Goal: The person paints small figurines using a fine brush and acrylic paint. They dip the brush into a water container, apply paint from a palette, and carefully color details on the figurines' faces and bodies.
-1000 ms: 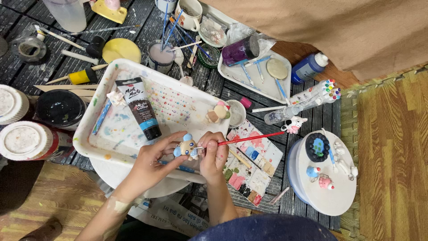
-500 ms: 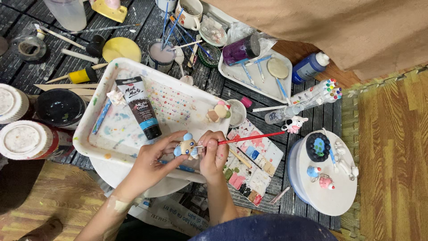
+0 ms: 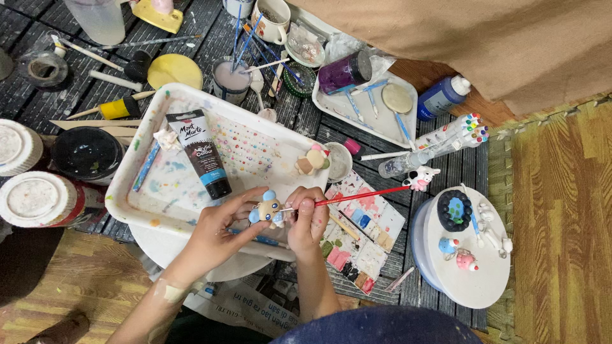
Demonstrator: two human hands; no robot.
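Over the white tray point(image 3: 159, 210), nothing has shifted since 1 second ago: left hand point(image 3: 213, 232) fingers grip the small figurine point(image 3: 268, 209), right hand point(image 3: 307, 220) fingers pinch the red brush point(image 3: 360, 196).

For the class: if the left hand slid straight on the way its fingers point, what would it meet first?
The left hand points right, toward the small figurine its fingers already grip; just beyond is the right hand holding the red paintbrush. Depth is hard to judge.
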